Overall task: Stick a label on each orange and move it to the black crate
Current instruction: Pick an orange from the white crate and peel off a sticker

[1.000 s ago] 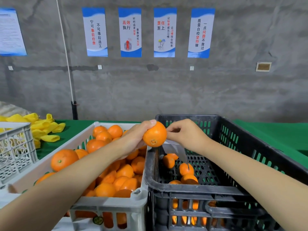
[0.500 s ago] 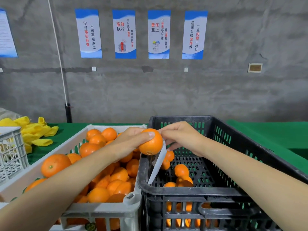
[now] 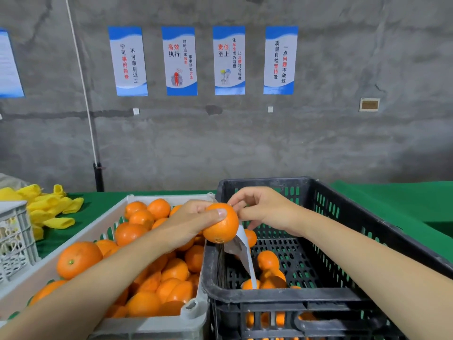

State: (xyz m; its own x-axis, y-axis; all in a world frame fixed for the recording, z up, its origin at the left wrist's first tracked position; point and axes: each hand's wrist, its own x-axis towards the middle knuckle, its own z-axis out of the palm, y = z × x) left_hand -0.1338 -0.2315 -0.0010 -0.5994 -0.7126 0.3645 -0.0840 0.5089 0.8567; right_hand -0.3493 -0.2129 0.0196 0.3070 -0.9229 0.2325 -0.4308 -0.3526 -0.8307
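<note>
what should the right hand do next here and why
Probably pull the white paper strip down and away, leaving the label behind. The left hand grips the round orange fruit over the black plastic crate's left wall. The right hand pinches at the fruit's upper right, where the strip hangs from. No stuck label is clearly visible yet.

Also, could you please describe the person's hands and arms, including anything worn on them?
The left forearm and right forearm are bare, with no sleeves in frame. The left hand and right hand wear no gloves; no rings, watch or bracelet are visible. The left thumbnail looks short and unpainted.
</note>
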